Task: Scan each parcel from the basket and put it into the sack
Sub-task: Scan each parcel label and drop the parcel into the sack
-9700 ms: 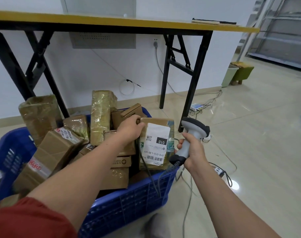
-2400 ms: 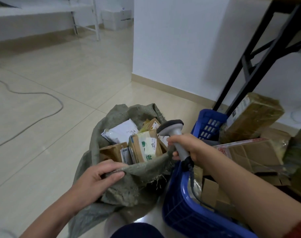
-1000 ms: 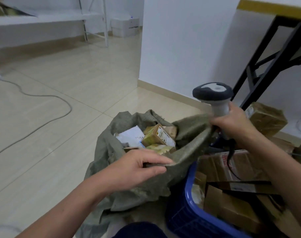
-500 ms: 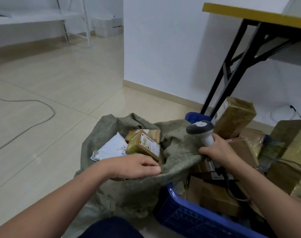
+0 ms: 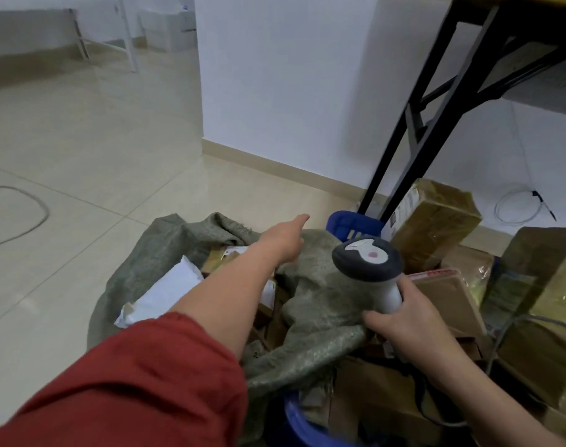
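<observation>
A grey-green woven sack (image 5: 317,295) stands open on the floor, left of the blue basket (image 5: 348,221). Inside it lie a white mailer (image 5: 165,291) and brown parcels, partly hidden by my arm. My left hand (image 5: 285,241) stretches over the sack's mouth towards its far rim, fingers extended and holding nothing. My right hand (image 5: 404,321) grips the handle of the grey-and-white scanner (image 5: 367,259), which stands upright above the sack's near fold. Taped cardboard parcels (image 5: 435,221) fill the basket.
A black-legged table (image 5: 436,101) with a yellow top stands over the basket against the white wall. A grey cable (image 5: 33,221) curls on the tiled floor at left. A white wire coil (image 5: 517,208) lies by the wall. The scanner's cord (image 5: 501,333) runs across the parcels.
My left hand has let go of the sack's near rim and reached forward across its mouth. The right hand with the scanner stays by the basket's edge.
</observation>
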